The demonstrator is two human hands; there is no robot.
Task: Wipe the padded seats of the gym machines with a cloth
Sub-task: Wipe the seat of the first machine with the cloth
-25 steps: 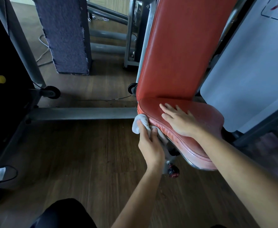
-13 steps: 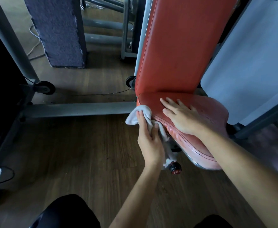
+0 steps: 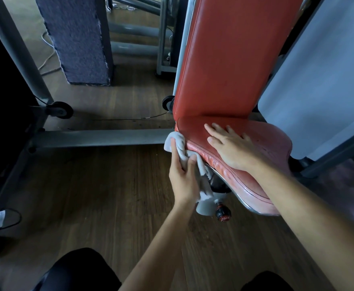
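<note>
A red padded seat (image 3: 274, 141) juts out below a tall red backrest (image 3: 228, 55). My left hand (image 3: 183, 177) grips a white cloth (image 3: 177, 143) and presses it against the seat's left side edge, near the back corner. The cloth's tail hangs down past my wrist. My right hand (image 3: 231, 147) lies flat on top of the seat with its fingers spread, holding nothing.
A black and red adjuster knob (image 3: 223, 213) sticks out under the seat. A grey steel floor beam (image 3: 100, 138) runs left from the seat base. A grey carpeted post (image 3: 75, 38) stands behind on the wooden floor. A white machine panel (image 3: 323, 80) is close on the right.
My left hand has slid the cloth a little along the seat's side edge towards the back corner. My right hand has stayed flat on the seat.
</note>
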